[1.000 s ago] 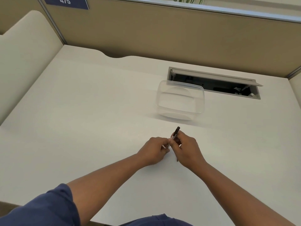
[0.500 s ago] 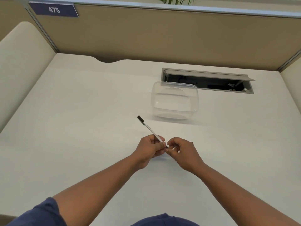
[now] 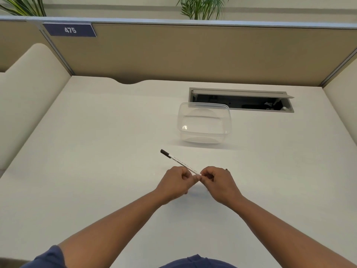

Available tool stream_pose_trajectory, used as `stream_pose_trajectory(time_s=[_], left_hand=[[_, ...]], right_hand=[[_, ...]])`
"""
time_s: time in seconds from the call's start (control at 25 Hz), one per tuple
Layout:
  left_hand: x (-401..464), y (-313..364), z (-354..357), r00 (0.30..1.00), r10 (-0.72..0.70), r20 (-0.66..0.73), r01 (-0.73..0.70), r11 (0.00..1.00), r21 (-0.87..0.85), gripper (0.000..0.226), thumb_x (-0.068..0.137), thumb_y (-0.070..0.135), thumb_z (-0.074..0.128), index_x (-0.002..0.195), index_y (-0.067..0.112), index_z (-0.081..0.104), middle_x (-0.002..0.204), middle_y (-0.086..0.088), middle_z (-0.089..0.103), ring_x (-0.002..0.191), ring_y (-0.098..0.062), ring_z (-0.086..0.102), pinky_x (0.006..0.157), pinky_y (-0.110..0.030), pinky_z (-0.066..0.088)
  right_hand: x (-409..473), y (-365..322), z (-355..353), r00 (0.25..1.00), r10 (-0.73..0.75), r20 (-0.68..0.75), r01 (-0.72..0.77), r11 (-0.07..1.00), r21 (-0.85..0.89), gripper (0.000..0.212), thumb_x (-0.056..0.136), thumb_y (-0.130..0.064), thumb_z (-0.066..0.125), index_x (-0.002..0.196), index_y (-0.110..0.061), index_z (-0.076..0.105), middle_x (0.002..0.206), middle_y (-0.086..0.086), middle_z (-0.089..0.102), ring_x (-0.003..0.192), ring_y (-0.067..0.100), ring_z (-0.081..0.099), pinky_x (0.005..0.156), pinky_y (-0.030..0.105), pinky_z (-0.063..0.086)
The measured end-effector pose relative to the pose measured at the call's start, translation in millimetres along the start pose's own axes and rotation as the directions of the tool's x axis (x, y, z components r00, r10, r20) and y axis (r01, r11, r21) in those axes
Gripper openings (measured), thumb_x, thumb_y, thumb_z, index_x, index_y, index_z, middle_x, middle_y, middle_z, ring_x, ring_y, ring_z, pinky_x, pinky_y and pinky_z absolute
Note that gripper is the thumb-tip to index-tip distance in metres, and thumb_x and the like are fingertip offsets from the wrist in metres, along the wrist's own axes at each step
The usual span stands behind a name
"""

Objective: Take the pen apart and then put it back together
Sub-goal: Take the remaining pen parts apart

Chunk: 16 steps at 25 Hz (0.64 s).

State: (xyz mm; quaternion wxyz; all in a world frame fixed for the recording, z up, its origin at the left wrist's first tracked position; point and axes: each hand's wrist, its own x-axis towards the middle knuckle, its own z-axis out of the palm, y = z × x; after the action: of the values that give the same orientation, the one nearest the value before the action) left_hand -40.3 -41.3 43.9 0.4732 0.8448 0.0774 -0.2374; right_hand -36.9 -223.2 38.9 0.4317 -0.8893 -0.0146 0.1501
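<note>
A thin white pen (image 3: pixel 179 162) with a black end cap points up and to the left from between my hands, a little above the white desk (image 3: pixel 96 151). My left hand (image 3: pixel 176 181) is closed around the pen's near part. My right hand (image 3: pixel 217 180) pinches the pen's near tip, which its fingers hide. A small dark piece (image 3: pixel 226 169) peeks out behind the right hand's knuckles; I cannot tell what it is. The fingertips of both hands touch at the pen.
A clear plastic container (image 3: pixel 204 122) stands beyond the hands, right of centre. Behind it an open cable slot (image 3: pixel 241 100) is set into the desk. Tan partition walls (image 3: pixel 193 53) close the back and sides.
A second ago the right hand held a dark pen part upright. Now the white pen lies slanted to the left between both hands. The view has tilted upward.
</note>
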Motion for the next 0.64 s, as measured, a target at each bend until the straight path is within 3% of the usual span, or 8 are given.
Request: stream_pose_trajectory(time_s=[0.04,0.12,0.2,0.24,0.32,0.44,0.56,0.64], left_hand=[[-2,-2,-1,0.98,0.17,-0.101,-0.131,0.942,0.309,0.045,0.083,0.07,0.057,0.076,0.026,0.062,0.067,0.008,0.065,0.059,-0.01,0.063,0.05,-0.023,0.039],[-6,-5,-3,0.787,0.602,-0.133,-0.355,0.619,0.7,0.036,0.086,0.065,0.057,0.082,0.03,0.062,0.068,0.013,0.056,0.063,-0.013,0.058,0.048,-0.023,0.033],[-5,-5,-9,0.638,0.77,-0.003,-0.441,0.368,0.818,0.033,0.082,0.05,0.071,0.104,0.026,0.066,0.093,0.008,0.065,0.087,-0.022,0.062,0.065,-0.031,0.045],[-2,-4,-12,0.641,0.765,0.059,-0.454,0.316,0.833,0.037,0.082,0.043,0.075,0.112,0.024,0.066,0.104,0.005,0.067,0.098,-0.026,0.061,0.075,-0.037,0.047],[4,-2,-17,0.677,0.721,0.15,-0.478,0.275,0.834,0.03,0.088,0.023,0.069,0.117,0.024,0.065,0.101,0.004,0.068,0.097,-0.028,0.061,0.081,-0.039,0.045],[7,-7,-17,0.714,0.673,0.191,-0.482,0.276,0.832,0.04,0.089,0.003,0.056,0.12,0.027,0.065,0.091,0.004,0.065,0.083,-0.027,0.056,0.071,-0.037,0.04],[6,-14,-21,0.735,0.665,0.13,-0.466,0.356,0.81,0.042,0.092,0.005,0.056,0.125,0.029,0.063,0.095,0.005,0.065,0.083,-0.025,0.054,0.067,-0.033,0.031],[5,-14,-19,0.746,0.653,0.13,-0.475,0.386,0.791,0.038,0.095,0.009,0.055,0.126,0.03,0.063,0.097,0.005,0.065,0.084,-0.025,0.054,0.067,-0.032,0.028]], right_hand=[[-1,0,-2,1.0,0.002,0.004,-0.002,1.0,-0.008,0.018,0.091,-0.024,0.068,0.074,-0.024,0.065,0.059,-0.008,0.06,0.054,0.006,0.051,0.057,0.024,0.047],[-4,-1,-5,1.0,0.004,0.006,-0.004,1.0,-0.024,0.02,0.092,-0.022,0.068,0.072,-0.026,0.063,0.062,-0.004,0.063,0.058,0.013,0.055,0.061,0.031,0.05],[-5,-2,-7,1.0,-0.007,0.007,0.007,0.999,-0.039,0.023,0.091,-0.022,0.067,0.071,-0.03,0.062,0.062,-0.004,0.064,0.059,0.015,0.057,0.06,0.031,0.049],[-6,-3,-8,1.0,-0.013,0.008,0.014,0.999,-0.044,0.024,0.091,-0.022,0.067,0.07,-0.031,0.061,0.062,-0.004,0.064,0.059,0.015,0.057,0.06,0.03,0.048],[-8,-4,-8,1.0,-0.023,0.015,0.024,0.998,-0.052,0.022,0.091,-0.022,0.067,0.071,-0.031,0.062,0.062,-0.005,0.064,0.06,0.016,0.058,0.059,0.029,0.047],[-11,0,-11,0.999,-0.042,0.029,0.045,0.993,-0.106,0.017,0.091,-0.021,0.066,0.075,-0.027,0.066,0.064,-0.006,0.065,0.059,0.012,0.054,0.061,0.031,0.046],[-15,7,-17,0.998,-0.056,0.013,0.057,0.987,-0.148,0.013,0.091,-0.022,0.067,0.078,-0.025,0.066,0.067,-0.01,0.063,0.062,0.008,0.053,0.062,0.03,0.044],[-18,8,-20,0.996,-0.083,0.033,0.087,0.982,-0.166,0.005,0.09,-0.027,0.069,0.087,-0.026,0.064,0.082,-0.012,0.066,0.073,0.008,0.058,0.068,0.027,0.045]])
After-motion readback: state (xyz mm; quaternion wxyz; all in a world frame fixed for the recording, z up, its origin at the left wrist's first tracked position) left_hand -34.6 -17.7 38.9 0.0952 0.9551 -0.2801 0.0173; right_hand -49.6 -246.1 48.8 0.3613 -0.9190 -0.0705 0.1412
